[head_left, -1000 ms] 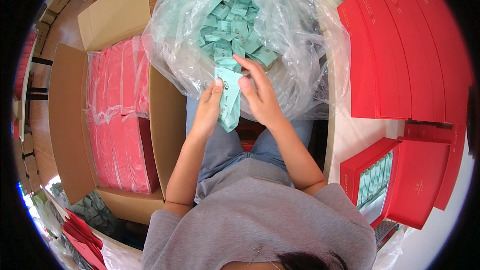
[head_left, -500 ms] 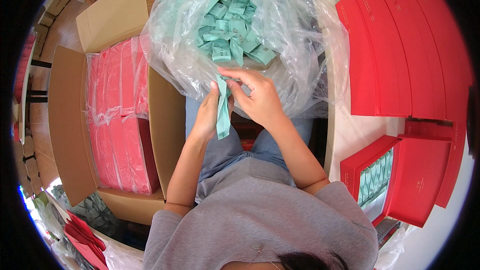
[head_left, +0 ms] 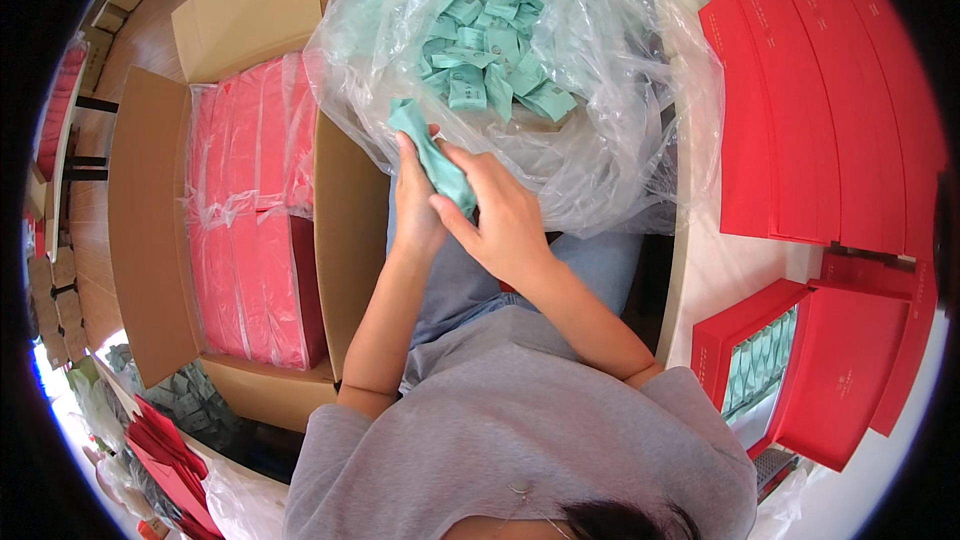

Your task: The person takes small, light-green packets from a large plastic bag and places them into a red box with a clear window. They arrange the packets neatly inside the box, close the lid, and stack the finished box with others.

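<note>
A pale green sachet point(head_left: 432, 156) is held slantwise between my two hands in front of my lap. My left hand point(head_left: 415, 195) grips it from the left, thumb along its side. My right hand point(head_left: 500, 215) closes on its lower right end with thumb and fingers. Whether it is one sachet or a few stacked together, I cannot tell. Just beyond my hands, a large clear plastic bag point(head_left: 610, 160) lies open, with many loose green sachets point(head_left: 490, 35) inside.
At my left stands an open cardboard box point(head_left: 150, 240) of plastic-wrapped red boxes point(head_left: 250, 280). To the right, a pale tabletop point(head_left: 725, 265) carries large red boxes point(head_left: 800, 100) and an open red gift box point(head_left: 840, 360) with rows of green sachets. Red packets point(head_left: 165, 460) lie at lower left.
The sachet has turned from nearly upright to slanting, its top now leaning left. My right hand has moved down to its lower end. The whole view has shifted slightly.
</note>
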A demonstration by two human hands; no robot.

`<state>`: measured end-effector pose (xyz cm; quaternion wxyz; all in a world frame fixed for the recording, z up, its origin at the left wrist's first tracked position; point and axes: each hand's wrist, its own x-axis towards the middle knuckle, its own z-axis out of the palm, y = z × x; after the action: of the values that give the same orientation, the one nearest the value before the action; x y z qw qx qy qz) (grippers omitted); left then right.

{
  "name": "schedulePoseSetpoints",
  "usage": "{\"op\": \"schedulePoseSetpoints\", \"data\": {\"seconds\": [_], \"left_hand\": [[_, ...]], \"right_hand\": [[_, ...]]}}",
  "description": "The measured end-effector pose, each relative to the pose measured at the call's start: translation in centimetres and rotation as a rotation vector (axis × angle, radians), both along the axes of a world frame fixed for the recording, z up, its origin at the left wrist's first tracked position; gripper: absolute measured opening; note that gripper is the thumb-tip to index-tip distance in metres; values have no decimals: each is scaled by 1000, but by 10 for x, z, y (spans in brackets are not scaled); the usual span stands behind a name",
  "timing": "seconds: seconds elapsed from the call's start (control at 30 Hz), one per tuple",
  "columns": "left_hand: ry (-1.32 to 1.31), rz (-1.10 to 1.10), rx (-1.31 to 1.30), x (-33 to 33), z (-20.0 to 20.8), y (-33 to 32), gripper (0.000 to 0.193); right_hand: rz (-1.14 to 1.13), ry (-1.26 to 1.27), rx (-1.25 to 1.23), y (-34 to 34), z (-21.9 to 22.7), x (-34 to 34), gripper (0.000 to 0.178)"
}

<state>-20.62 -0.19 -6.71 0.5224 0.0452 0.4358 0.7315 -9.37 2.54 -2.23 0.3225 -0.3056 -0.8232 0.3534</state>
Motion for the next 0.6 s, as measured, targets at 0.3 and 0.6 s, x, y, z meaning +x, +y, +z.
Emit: {"op": "schedulePoseSetpoints", "data": {"seconds": [0.3, 0.6], "left_hand": [[-53, 83, -28, -2, 16, -1, 70], [-110, -118, 419, -16, -50, -8, 64]], "right_hand": [[-140, -155, 327, -3, -7, -11, 53], [-137, -63, 171, -11, -25, -16, 29]]}}
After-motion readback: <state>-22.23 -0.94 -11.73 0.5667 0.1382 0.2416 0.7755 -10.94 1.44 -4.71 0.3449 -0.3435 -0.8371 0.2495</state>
